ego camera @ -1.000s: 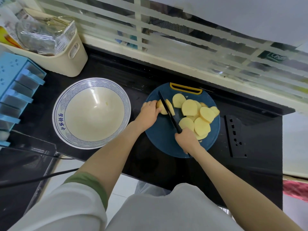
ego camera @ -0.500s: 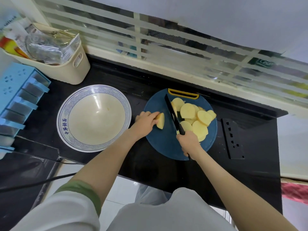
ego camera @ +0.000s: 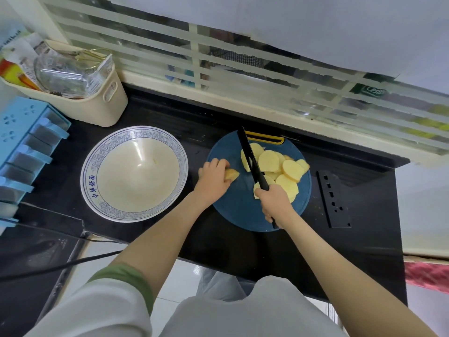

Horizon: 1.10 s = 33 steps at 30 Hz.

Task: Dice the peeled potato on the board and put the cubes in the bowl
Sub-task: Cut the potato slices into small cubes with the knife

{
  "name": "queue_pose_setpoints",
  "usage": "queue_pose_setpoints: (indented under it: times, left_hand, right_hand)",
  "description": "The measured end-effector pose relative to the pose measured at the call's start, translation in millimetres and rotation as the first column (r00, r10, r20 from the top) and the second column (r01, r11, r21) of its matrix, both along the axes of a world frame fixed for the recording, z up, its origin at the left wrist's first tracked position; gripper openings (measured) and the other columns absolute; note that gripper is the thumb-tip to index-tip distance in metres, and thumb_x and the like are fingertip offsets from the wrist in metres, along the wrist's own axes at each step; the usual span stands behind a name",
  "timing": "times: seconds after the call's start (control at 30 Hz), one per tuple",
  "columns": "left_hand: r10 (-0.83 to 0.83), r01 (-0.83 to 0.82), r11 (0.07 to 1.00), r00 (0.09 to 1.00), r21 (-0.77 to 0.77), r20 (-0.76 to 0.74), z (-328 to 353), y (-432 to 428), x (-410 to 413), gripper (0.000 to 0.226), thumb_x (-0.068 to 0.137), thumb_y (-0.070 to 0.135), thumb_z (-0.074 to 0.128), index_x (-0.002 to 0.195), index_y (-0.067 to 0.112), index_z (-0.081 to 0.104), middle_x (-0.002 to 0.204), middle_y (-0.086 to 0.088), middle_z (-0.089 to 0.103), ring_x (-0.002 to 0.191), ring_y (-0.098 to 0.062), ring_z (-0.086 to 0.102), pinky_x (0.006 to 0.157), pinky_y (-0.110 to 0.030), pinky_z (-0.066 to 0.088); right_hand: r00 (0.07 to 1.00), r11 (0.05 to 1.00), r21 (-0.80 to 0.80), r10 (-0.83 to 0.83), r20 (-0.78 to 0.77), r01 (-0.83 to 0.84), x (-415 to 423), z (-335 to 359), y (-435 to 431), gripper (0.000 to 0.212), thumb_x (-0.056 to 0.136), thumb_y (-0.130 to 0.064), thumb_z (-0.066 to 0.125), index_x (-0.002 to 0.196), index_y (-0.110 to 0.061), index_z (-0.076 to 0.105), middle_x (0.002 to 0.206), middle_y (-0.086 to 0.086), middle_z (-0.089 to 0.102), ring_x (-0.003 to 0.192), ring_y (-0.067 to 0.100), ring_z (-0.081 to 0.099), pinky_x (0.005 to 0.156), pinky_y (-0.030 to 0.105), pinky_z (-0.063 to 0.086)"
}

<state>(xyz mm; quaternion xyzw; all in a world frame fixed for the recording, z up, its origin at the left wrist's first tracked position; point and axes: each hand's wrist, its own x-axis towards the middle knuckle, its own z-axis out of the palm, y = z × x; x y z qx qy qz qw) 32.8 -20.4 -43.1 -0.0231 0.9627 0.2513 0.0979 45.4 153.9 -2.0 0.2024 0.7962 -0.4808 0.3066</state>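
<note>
Head camera: a round blue board (ego camera: 233, 210) is seen on the black counter (ego camera: 218, 246), with a big bowl (ego camera: 136, 173) just beside it on the left. No cubes are seen in the bowl. The potato has been cut into flat round slices (ego camera: 269, 161), which are piled on the far right part of the board. One small end piece (ego camera: 232, 175) is held by the left hand (ego camera: 213, 177) near the board's left edge, with the fingers (ego camera: 220, 164) curled round it. A black knife (ego camera: 250, 156) is gripped by its handle in the right hand (ego camera: 275, 203), and its blade is laid across the slices, pointing away.

The slices are probably firm and light, but wet and slippery, so they may slide when pressed. They would best be stacked flat and held down from the top, with the fingers tucked back from the blade. Cubes could then be scooped up gently by the handful.
</note>
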Motion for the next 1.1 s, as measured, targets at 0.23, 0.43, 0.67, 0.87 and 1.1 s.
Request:
queue_pose_setpoints:
  times: [0.23, 0.43, 0.67, 0.87, 1.1]
  left_hand:
    - [0.065, -0.079, 0.989, 0.992, 0.125, 0.113, 1, -9, 2, 0.046, 0.089, 0.025, 0.065, 0.128, 0.014, 0.043, 0.124, -0.010, 0.048, 0.109, -0.027, 0.051, 0.088, -0.040, 0.045]
    - [0.063, -0.061, 0.997, 0.997, -0.044, 0.054, -3, -9, 4, 0.048, 0.089, 0.033, 0.063, 0.130, 0.014, 0.046, 0.123, -0.010, 0.053, 0.112, -0.027, 0.049, 0.091, -0.039, 0.041]
    - [-0.045, -0.007, 0.949, 0.987, -0.314, -0.156, -1, -3, 13, 0.042, 0.075, 0.031, 0.075, 0.108, 0.010, 0.060, 0.100, -0.011, 0.054, 0.091, -0.029, 0.051, 0.073, -0.037, 0.036]
    - [-0.333, 0.261, 0.896, 0.931, -0.360, -0.152, -7, -3, 22, 0.051, 0.070, 0.050, 0.076, 0.101, 0.011, 0.066, 0.089, -0.009, 0.054, 0.080, -0.028, 0.052, 0.067, -0.037, 0.040]
    - [-0.296, 0.217, 0.898, 0.941, -0.383, -0.162, -10, -13, 18, 0.049, 0.067, 0.017, 0.083, 0.113, 0.026, 0.068, 0.081, -0.005, 0.047, 0.072, -0.025, 0.049, 0.063, -0.033, 0.032]
  right_hand:
    - [0.998, 0.998, 0.007, 0.061, 0.003, -0.061, 3, -2, -5, 0.019, 0.090, -0.013, 0.048, 0.079, -0.016, 0.033, 0.058, 0.004, 0.028, 0.043, 0.015, 0.024, 0.040, 0.023, 0.022]
    - [0.995, 0.995, -0.010, 0.100, -0.002, -0.100, 11, -2, -13, 0.027, 0.090, -0.012, 0.048, 0.074, -0.018, 0.027, 0.058, 0.002, 0.024, 0.044, 0.015, 0.021, 0.041, 0.022, 0.020]
    - [0.993, 0.993, 0.040, 0.114, -0.041, -0.112, 12, 1, -14, 0.030, 0.091, -0.013, 0.049, 0.069, -0.017, 0.029, 0.058, 0.002, 0.027, 0.046, 0.015, 0.025, 0.041, 0.023, 0.022]
    - [0.988, 0.986, 0.082, 0.149, -0.050, -0.144, 11, 0, -13, 0.029, 0.091, -0.014, 0.048, 0.068, -0.016, 0.031, 0.058, 0.002, 0.029, 0.047, 0.016, 0.027, 0.042, 0.024, 0.023]
    - [0.984, 0.982, 0.087, 0.171, -0.043, -0.166, 13, -1, -11, 0.032, 0.092, -0.014, 0.049, 0.067, -0.016, 0.030, 0.056, 0.002, 0.028, 0.047, 0.016, 0.027, 0.043, 0.026, 0.024]
